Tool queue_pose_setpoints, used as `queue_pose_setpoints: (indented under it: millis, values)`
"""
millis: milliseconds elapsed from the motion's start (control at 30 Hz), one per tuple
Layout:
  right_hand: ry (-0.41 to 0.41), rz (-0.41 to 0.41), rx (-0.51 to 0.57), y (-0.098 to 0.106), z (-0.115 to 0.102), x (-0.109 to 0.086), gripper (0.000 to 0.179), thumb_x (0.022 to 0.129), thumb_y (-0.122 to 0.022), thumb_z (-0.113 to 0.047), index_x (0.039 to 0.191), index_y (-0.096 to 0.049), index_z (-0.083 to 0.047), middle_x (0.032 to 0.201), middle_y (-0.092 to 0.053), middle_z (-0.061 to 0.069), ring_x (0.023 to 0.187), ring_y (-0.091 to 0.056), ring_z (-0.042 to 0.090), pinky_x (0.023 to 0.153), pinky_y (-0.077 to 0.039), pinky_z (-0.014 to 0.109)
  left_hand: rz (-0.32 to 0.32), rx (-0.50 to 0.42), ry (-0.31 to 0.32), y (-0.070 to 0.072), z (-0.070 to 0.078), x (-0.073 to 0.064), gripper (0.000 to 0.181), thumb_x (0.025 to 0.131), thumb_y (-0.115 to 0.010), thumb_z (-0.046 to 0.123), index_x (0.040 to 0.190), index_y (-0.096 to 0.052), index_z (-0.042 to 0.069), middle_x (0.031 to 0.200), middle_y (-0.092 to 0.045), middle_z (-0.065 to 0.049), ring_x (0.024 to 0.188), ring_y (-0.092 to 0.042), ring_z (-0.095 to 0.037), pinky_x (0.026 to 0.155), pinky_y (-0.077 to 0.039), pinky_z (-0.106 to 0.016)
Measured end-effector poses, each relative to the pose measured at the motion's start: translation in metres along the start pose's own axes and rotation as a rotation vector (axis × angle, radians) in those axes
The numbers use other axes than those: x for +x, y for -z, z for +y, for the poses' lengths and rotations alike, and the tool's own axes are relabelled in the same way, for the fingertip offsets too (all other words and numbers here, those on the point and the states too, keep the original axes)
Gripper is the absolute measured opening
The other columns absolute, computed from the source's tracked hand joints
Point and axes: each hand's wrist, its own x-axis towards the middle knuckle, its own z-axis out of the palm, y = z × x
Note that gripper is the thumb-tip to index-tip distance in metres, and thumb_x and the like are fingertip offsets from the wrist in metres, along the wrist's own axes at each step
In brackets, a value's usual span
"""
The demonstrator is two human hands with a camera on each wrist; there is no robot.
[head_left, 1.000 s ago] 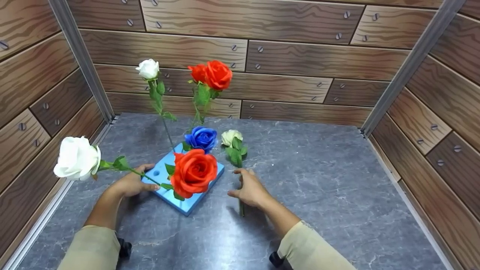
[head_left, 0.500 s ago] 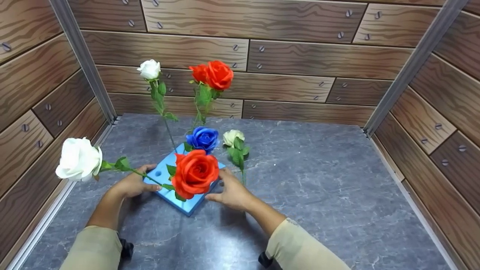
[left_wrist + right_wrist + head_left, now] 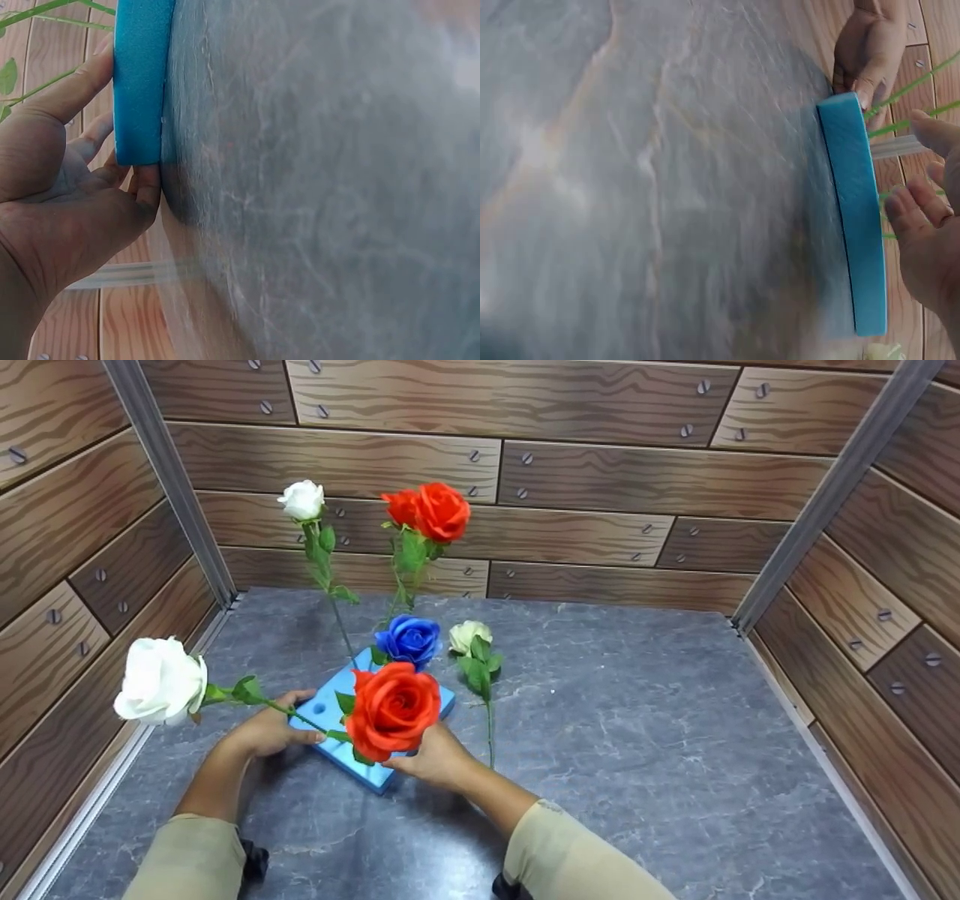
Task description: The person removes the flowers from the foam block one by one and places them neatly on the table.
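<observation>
A blue foam block (image 3: 369, 777) with holes lies on the table, bearing several upright or leaning artificial roses. My left hand (image 3: 262, 731) grips its left corner, the thumb at the top edge and other fingers against the side (image 3: 139, 97). Over the block's right part is my right hand (image 3: 439, 757), its fingers partly hidden behind a big red rose (image 3: 396, 709). The right wrist view shows that hand (image 3: 937, 255) beside the stems, thumb and fingers apart. A blue rose (image 3: 409, 639) stands behind the red one. A large white rose (image 3: 161, 682) leans out left.
A pale cream rose (image 3: 471, 636) lies on the grey marbled table (image 3: 615, 735), right of the block. Tall at the back stand a small white rose (image 3: 302, 500) and red roses (image 3: 441, 512). Wood-patterned walls (image 3: 585, 487) enclose the table on the sides and back.
My right hand has moved left from the lying cream rose's stem to over the block, behind the big red rose. My left hand keeps its grip on the block.
</observation>
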Motion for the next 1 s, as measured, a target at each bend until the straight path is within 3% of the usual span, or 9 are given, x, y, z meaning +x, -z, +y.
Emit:
queue_pose_setpoints:
  millis: [133,400,700,1000]
  values:
    - [0.038,0.009,0.039,-0.010,0.004,0.002,0.068,0.083,-0.083,-0.021,0.141,-0.049,-0.022,0.139,-0.059,-0.002,0.127,-0.057,0.013,0.106,-0.049,0.031,-0.003,-0.015,0.006,-0.001,0.001,0.000,0.101,0.079,-0.085,0.038,0.157,-0.028,0.009,0.162,-0.022,-0.031,0.150,-0.021,-0.051,0.120,-0.020,-0.065]
    - [-0.048,0.089,-0.035,-0.021,0.010,0.006,0.047,0.088,-0.078,-0.030,0.131,-0.058,-0.023,0.125,-0.067,-0.004,0.113,-0.061,0.011,0.101,-0.050,0.032,-0.002,-0.027,0.007,0.000,0.002,0.000,0.103,0.079,-0.086,0.040,0.158,-0.027,0.009,0.163,-0.021,-0.030,0.150,-0.021,-0.050,0.121,-0.020,-0.065]
    - [-0.110,0.195,-0.072,-0.029,0.009,0.007,0.031,0.088,-0.074,-0.022,0.117,-0.064,-0.019,0.110,-0.070,-0.001,0.099,-0.063,0.013,0.091,-0.052,0.031,0.005,-0.029,0.006,0.001,0.001,-0.001,0.102,0.078,-0.086,0.039,0.157,-0.029,0.008,0.162,-0.023,-0.031,0.149,-0.023,-0.049,0.121,-0.019,-0.064]
    - [-0.098,0.252,-0.076,-0.033,0.002,0.010,0.035,0.085,-0.077,-0.023,0.117,-0.064,-0.018,0.109,-0.070,-0.002,0.098,-0.062,0.013,0.091,-0.052,0.030,0.005,-0.031,0.017,0.000,0.001,-0.002,0.102,0.078,-0.086,0.039,0.157,-0.029,0.010,0.162,-0.022,-0.030,0.149,-0.023,-0.050,0.121,-0.019,-0.065]
